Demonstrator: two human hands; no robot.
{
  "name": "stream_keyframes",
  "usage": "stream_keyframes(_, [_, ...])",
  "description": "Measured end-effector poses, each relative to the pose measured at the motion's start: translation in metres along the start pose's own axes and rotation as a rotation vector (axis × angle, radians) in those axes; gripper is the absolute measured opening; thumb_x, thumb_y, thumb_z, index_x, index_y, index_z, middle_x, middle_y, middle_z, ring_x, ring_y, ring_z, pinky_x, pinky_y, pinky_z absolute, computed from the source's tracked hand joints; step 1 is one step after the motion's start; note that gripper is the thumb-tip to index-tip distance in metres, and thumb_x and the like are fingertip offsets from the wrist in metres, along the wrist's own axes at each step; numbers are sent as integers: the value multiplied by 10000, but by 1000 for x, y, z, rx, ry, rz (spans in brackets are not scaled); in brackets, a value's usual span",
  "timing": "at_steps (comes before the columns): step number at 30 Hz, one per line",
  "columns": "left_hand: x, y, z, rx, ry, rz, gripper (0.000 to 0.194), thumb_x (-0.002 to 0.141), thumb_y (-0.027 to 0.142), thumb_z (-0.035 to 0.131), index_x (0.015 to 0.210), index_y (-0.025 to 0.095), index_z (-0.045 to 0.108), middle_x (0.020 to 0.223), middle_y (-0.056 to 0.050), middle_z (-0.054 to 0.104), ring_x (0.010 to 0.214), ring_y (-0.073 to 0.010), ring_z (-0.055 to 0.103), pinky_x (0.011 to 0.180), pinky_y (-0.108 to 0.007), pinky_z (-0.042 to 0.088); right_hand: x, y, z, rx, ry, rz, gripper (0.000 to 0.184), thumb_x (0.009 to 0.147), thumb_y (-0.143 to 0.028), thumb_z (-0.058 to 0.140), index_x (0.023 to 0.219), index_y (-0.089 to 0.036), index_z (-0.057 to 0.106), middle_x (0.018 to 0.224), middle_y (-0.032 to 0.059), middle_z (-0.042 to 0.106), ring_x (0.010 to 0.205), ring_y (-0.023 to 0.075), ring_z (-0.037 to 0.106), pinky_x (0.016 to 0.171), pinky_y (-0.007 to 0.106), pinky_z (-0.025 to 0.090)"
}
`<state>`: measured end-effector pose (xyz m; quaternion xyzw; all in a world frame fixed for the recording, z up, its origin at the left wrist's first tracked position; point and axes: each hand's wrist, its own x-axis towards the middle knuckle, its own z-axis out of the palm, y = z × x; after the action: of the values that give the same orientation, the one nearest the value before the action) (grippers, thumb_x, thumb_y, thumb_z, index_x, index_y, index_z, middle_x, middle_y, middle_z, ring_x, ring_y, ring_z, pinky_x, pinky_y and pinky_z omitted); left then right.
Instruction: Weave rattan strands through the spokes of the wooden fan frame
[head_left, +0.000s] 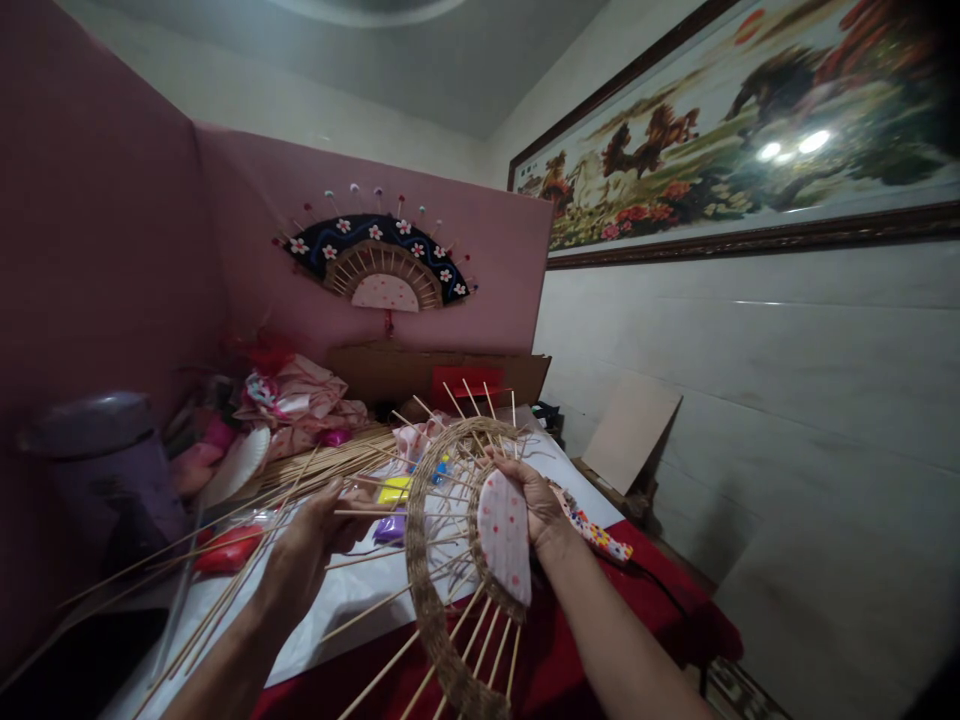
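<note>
A half-made fan frame (430, 600) is held up over the table, with thin wooden sticks fanning out from a half-round base (504, 530) covered in white-pink cloth with red dots. Brown twine is woven into a wide arc across the sticks and a narrower band by the base. My right hand (534, 503) grips the fan at the upper edge of this base. On the left, the fingers of my left hand (319, 535) are closed at the outer end of one stick (367, 513); the fingertips are partly hidden.
Long loose sticks (315, 465) lie at the left. Nearby are a yellow packet (394, 489), a purple packet (390, 528), a red packet (229, 548) and a lidded tumbler (112, 480). A flower-patterned tool (592, 525) trails a black cord at right. A finished fan (379, 255) hangs behind.
</note>
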<state>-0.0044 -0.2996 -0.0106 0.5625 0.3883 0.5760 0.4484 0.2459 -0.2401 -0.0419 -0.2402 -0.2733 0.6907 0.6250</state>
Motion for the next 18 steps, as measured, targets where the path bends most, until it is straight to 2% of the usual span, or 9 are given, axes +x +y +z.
stream_keyframes(5, [2,-2,-9,44,-62,13,437,774,437,425,720,119,719,511,-11,463,488,-107,324,448,-243,257,2,-1,-2,-63,0,-15,246,574,-99,701,801,-164,634,724,8,705,614,128,643,590,216,499])
stream_keyframes(7, [4,-3,-12,145,-58,11,409,778,430,441,747,135,723,497,-2,462,481,-106,334,449,-240,253,3,-1,-2,-86,14,-29,244,572,-99,703,796,-166,633,718,4,704,631,138,650,603,226,504])
stream_keyframes(9, [5,-3,-13,269,-55,36,339,760,415,501,758,158,723,520,-7,516,519,-122,417,488,-242,308,3,-2,-2,-100,34,-41,243,569,-84,698,791,-161,635,718,6,705,642,137,651,602,218,503])
stream_keyframes(11, [5,-3,-12,377,-52,119,251,729,378,569,770,178,716,680,-40,628,672,-168,532,606,-264,388,4,-2,-1,-110,47,-40,237,572,-73,688,791,-148,639,710,17,706,628,133,648,581,208,496])
stream_keyframes(13, [3,-2,-10,481,-53,237,197,729,339,585,786,193,705,829,-59,660,816,-204,564,713,-290,407,4,-2,-2,-113,49,-26,223,588,-78,678,802,-132,642,704,34,706,598,130,641,560,206,492])
stream_keyframes(18, [-1,0,-7,856,-18,485,164,767,317,544,783,215,671,808,-37,622,779,-187,567,685,-279,404,5,-2,-3,-120,61,-39,205,609,-72,662,808,-119,641,707,56,706,580,124,635,551,197,491])
